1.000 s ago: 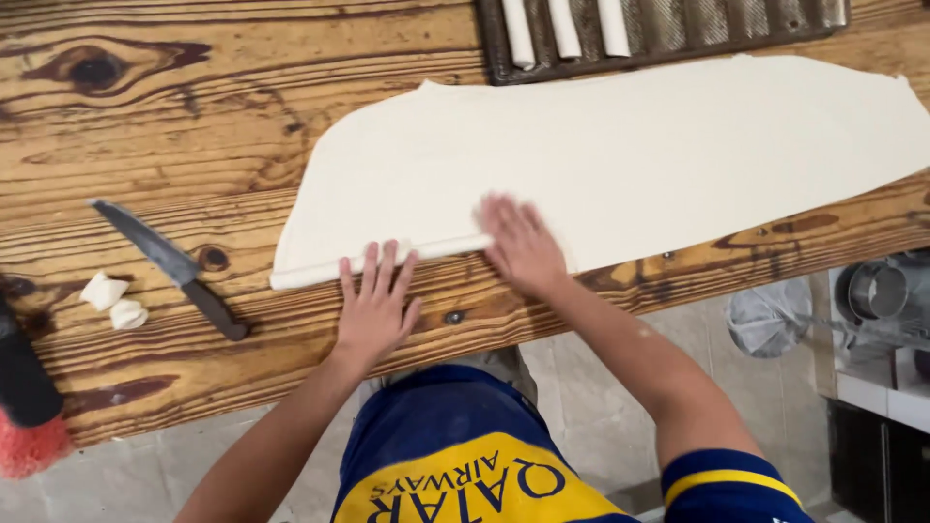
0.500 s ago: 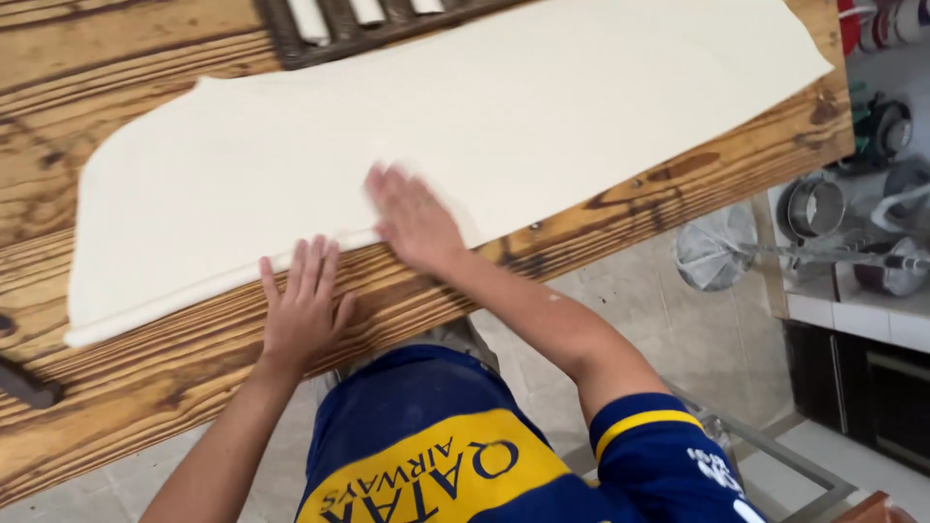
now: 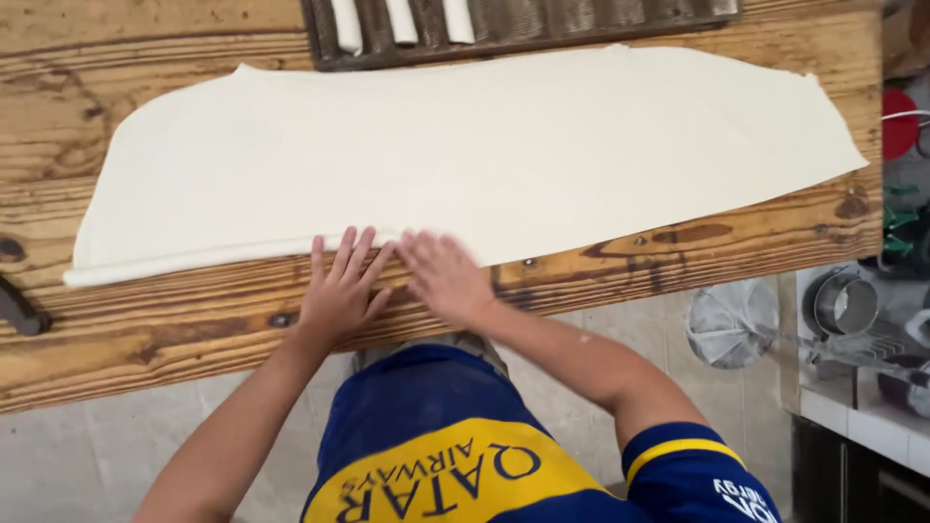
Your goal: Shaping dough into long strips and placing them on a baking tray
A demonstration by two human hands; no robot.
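- Nearest the camera, at 6 o'clock: the torso of the person in a blue and yellow shirt (image 3: 436, 465), both forearms reaching up toward the table.
- Left hand (image 3: 339, 291): palm down, flat on the wooden table (image 3: 194, 329), just below centre at about 7 o'clock. Fingers (image 3: 344, 254) are straight and spread apart; the tips touch the rolled near edge of the dough. Nothing is clamped.
- Right hand (image 3: 444, 276): palm down, just beside the left hand, toward 6 o'clock of centre. Fingers are extended and lie close together, slightly blurred; the tips rest on the same rolled edge. Nothing is gripped.
- Dough sheet (image 3: 484, 155): a wide, pale, thin sheet lying flat on the table, filling the centre from 9 o'clock to 3 o'clock. Its near edge is turned over into a narrow roll that runs from the left end to the hands.
- Dark handle (image 3: 19, 312): at 9 o'clock, on the table edge, mostly cut off by the frame.
- Metal strainer (image 3: 731, 324) and metal cup (image 3: 845, 305): at 4 o'clock, beyond the table end, lower than the tabletop.
- Dark baking tray (image 3: 542, 24): farthest, at 12 o'clock, touching the far edge of the sheet. Three pale dough rolls (image 3: 402, 19) lie in its left portion.
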